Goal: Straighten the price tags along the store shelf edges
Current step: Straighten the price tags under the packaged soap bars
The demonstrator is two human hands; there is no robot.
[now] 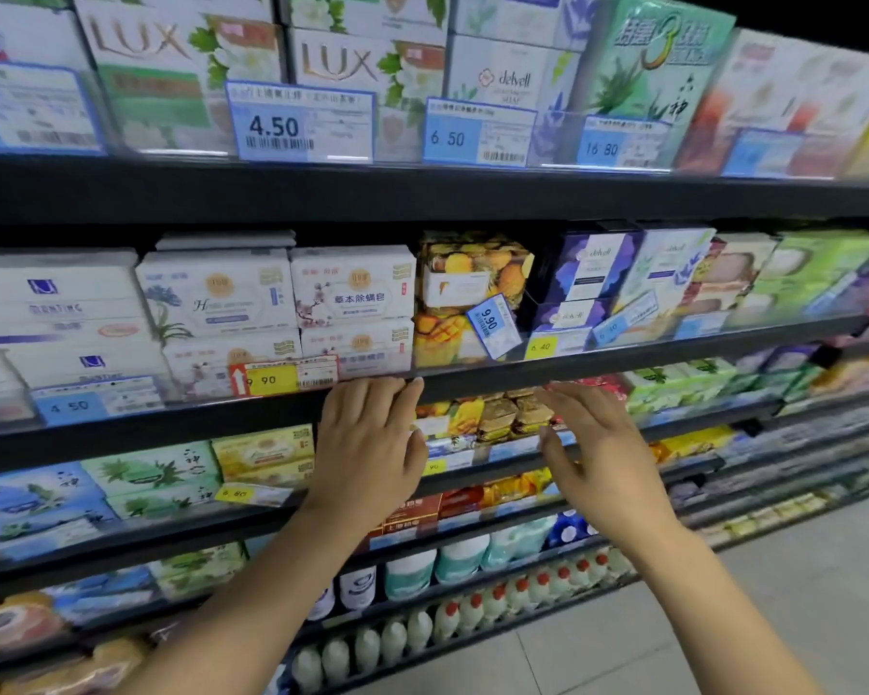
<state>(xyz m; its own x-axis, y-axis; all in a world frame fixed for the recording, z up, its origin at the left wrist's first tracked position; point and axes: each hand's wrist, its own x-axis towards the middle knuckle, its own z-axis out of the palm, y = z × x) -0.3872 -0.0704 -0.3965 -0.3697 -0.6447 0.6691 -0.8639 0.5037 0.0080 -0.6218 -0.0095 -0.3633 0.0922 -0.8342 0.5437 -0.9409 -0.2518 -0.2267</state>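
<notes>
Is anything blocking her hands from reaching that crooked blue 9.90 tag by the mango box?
Nothing visible. The tilted blue tag hangs above both open hands, left hand and right hand, with only the dark shelf edge just below it.

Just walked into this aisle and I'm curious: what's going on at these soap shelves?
A person is tidying price tags along the shelf edges. Both hands are raised and open, holding nothing: the left hand has its fingertips at the middle shelf's edge, and the right hand is beside it. Just above, a blue 9.90 tag sits badly tilted in front of the mango soap, not yet straightened.
</notes>
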